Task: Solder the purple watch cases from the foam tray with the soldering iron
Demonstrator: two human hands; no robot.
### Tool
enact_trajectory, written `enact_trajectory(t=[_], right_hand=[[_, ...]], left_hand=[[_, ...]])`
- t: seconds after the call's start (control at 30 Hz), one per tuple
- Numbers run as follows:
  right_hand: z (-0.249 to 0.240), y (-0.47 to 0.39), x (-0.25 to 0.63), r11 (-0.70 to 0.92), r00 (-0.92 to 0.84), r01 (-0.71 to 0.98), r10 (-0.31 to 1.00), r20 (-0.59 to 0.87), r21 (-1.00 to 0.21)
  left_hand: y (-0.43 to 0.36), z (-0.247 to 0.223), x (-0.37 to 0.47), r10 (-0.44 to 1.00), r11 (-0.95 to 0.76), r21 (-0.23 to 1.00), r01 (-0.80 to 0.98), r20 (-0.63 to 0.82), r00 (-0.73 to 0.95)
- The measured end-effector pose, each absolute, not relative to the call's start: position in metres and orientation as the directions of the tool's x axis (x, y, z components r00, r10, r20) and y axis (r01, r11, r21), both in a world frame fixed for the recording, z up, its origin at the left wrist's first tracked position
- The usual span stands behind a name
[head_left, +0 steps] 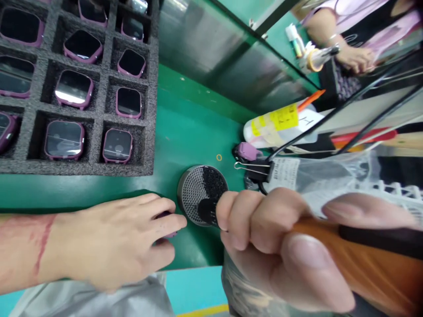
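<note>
Green bench (185,127): foam tray (150,132) L, bottle (271,127) w/ bag (333,171) R.

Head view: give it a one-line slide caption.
The right hand holds an orange tool over a round container, the left hand a purple piece, near watches in grey foam.
</note>
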State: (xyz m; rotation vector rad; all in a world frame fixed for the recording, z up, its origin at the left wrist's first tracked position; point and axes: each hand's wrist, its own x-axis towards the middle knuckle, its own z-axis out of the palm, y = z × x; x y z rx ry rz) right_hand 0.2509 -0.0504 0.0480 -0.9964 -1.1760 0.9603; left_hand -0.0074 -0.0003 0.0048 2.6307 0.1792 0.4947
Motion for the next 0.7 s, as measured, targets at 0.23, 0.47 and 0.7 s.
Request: enact_trajectory(t=[0.23,0.47,0.7], right_hand=[[0.041,-0.054,0.236,0.340,0.128,-0.149,0.938,0.323,-0.928],[0.047,-0.052,0.241,0.352,0.070,-0.084,0.935,0.347,-0.932],[0.057,-0.071,0.260,0.174,0.000,0.044,0.985,0.174,-0.984]], left_hand=[[-0.004,-0.001,-0.006,0.325,-0.902,0.397,0.172,0.360,0.875],[-0.001,0.004,-0.007,0.312,-0.900,0.404,0.166,0.331,0.891],[-0.002,0.003,-0.006,0.327,-0.876,0.452,0.170,0.298,0.897]])
